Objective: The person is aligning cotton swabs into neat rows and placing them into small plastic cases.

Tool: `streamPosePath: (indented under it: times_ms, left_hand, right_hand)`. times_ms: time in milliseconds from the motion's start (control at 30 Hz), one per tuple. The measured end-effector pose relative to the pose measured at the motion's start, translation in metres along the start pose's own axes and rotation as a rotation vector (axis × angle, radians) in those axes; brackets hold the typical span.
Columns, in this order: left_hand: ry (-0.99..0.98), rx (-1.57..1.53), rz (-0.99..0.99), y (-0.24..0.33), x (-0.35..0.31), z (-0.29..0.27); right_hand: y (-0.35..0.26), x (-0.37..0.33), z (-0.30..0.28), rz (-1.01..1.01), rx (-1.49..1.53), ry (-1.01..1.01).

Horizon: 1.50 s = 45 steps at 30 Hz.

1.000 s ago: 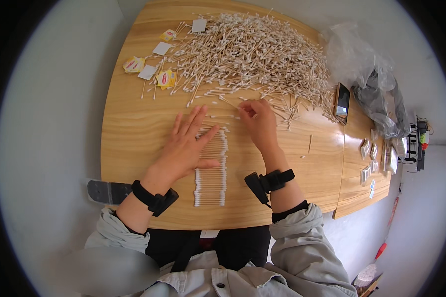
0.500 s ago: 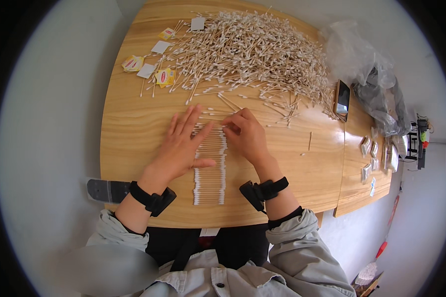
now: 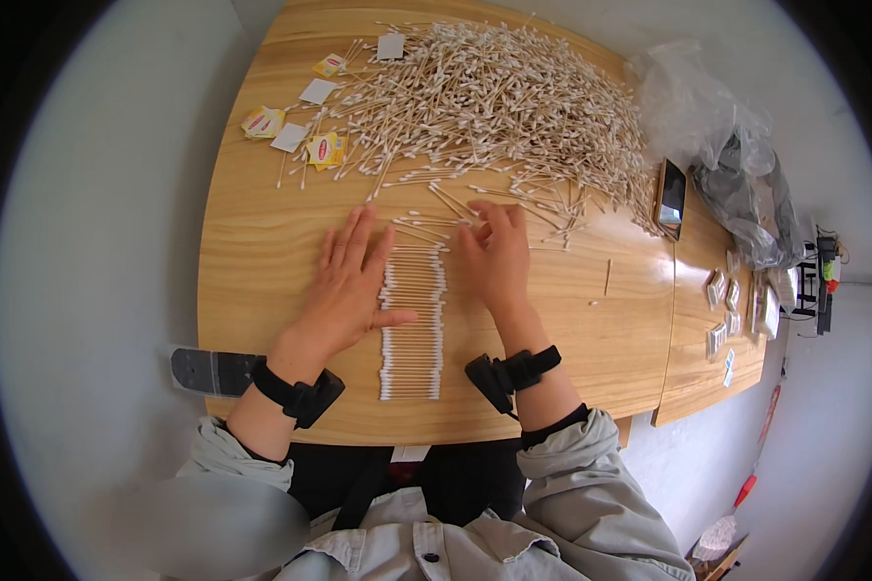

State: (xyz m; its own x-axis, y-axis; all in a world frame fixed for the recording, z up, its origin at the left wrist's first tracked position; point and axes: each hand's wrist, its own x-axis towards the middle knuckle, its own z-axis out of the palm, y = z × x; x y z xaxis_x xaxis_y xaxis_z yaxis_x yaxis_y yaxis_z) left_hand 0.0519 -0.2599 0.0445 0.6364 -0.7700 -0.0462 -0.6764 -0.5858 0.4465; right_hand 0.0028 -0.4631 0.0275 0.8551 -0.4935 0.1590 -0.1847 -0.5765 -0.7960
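A column of cotton swabs (image 3: pixel 413 334) lies side by side on the wooden table, white tips lined up along both edges. Flat along its left side rests my left hand (image 3: pixel 339 281), fingers stretched out and thumb reaching over the sticks. Just right of the column's far end is my right hand (image 3: pixel 497 257), its fingers bent and apart, with no swab visible in them. A few loose swabs (image 3: pixel 449 201) lie slantwise beyond the column, close to my right fingertips. The big heap of cotton swabs (image 3: pixel 494 97) covers the far part of the table.
Yellow cards (image 3: pixel 326 150) and white square cards (image 3: pixel 290 137) lie left of the heap. A phone (image 3: pixel 669 198) and crumpled plastic bags (image 3: pixel 746 194) are at the right. Small clear packets (image 3: pixel 716 339) lie farther right; a dark strip (image 3: pixel 208 373) is by my left wrist.
My right hand has left the far end of the column, moving right and slightly away toward the loose swabs, its fingers opening. My left hand has shifted slightly left, its fingers still stretched out.
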Motion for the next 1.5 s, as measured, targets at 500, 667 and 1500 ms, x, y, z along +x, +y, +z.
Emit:
streamPosePath:
  times_ms: [500,667,1500]
  left_hand:
    - [0.017,0.005,-0.010,0.008,0.002,0.007]
    - [0.085,-0.085,-0.029,0.016,0.010,0.032]
    - [0.401,-1.057,-0.090,0.015,0.016,0.045]
  right_hand:
    - [0.018,-0.002,0.010,-0.085,0.168,0.021]
    - [0.011,-0.016,0.043,0.133,0.848,-0.029]
    - [-0.001,-0.022,0.049,0.258,1.142,0.104]
